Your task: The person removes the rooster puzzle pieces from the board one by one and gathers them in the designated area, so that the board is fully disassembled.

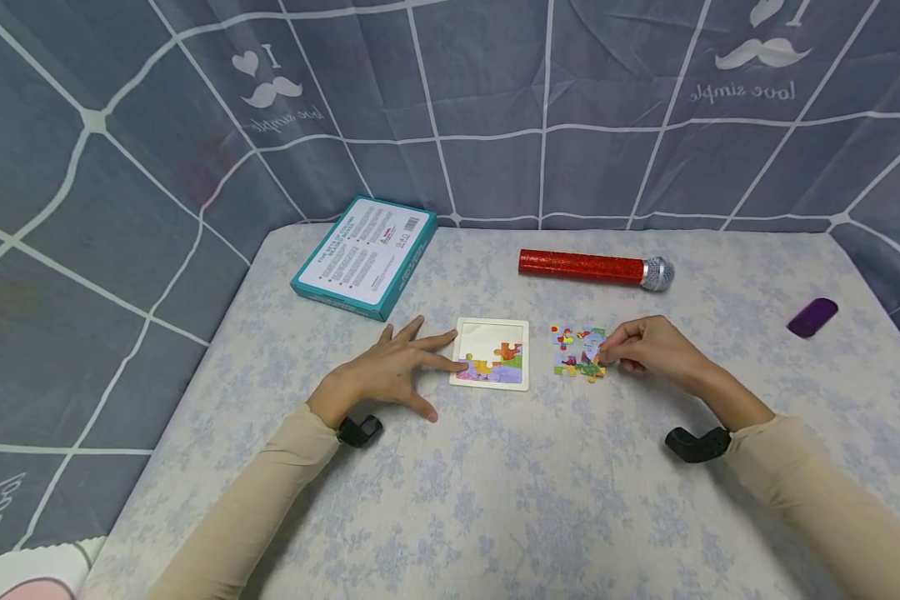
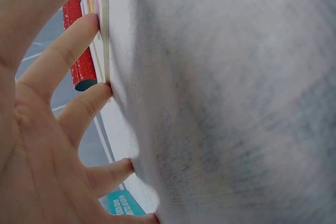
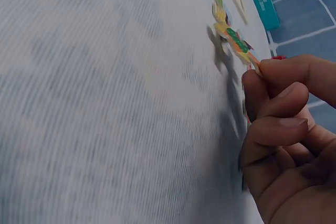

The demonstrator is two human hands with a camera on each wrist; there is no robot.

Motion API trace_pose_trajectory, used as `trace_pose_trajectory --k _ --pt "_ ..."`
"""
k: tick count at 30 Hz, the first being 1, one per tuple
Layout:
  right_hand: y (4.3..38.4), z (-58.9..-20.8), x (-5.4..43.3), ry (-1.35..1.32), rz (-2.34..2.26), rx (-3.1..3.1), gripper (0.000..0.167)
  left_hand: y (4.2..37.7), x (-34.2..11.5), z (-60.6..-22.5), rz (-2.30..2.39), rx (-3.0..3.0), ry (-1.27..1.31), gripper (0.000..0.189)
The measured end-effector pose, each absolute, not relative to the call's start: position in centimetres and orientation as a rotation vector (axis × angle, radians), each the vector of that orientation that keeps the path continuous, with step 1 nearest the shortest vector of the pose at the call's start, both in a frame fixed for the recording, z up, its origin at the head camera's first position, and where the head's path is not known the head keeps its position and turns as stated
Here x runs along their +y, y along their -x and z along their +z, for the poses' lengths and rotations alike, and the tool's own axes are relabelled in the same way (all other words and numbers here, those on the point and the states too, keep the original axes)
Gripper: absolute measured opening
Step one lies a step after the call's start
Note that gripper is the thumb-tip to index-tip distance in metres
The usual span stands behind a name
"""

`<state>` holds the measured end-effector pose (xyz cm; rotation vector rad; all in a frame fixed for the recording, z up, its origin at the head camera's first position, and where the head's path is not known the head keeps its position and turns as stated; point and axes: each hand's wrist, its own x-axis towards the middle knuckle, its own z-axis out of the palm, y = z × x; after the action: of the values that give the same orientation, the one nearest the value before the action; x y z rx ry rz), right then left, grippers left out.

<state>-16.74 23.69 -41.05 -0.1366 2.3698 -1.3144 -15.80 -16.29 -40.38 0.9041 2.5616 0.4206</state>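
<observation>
A square puzzle tray (image 1: 526,333) with a pale rim lies mid-table, with joined jigsaw pieces (image 1: 498,375) along its bottom and lower right. My left hand (image 1: 390,367) is spread flat at the tray's left side, two fingertips touching its edge; in the left wrist view those fingers (image 2: 79,40) meet the rim. To the right of the tray are colourful jigsaw pieces (image 1: 573,362), close together. My right hand (image 1: 656,350) pinches a jigsaw piece (image 3: 239,43) at that group's right edge, between thumb and index finger. A shadow shows beneath it; how many pieces hang together I cannot tell.
A teal box (image 1: 367,254) lies flat behind the left hand. Across the back lies a red glittery microphone (image 1: 585,266) with a silver head. A small purple object (image 1: 812,317) sits at the far right. Tiled-pattern curtains (image 1: 495,108) border the table's back.
</observation>
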Motion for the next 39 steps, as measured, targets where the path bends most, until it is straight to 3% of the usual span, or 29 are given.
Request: trace_pose_trajectory --k 17,39 --pt "16.6 -40.4 23.4 0.223 -1.015 2.607 0.013 15.8 -16.2 -40.3 0.418 2.554 -0.897 0.082" --pt "17.3 -40.2 19.7 0.310 -1.107 2.736 0.012 15.7 -16.2 -40.2 0.427 2.547 -0.887 0.081"
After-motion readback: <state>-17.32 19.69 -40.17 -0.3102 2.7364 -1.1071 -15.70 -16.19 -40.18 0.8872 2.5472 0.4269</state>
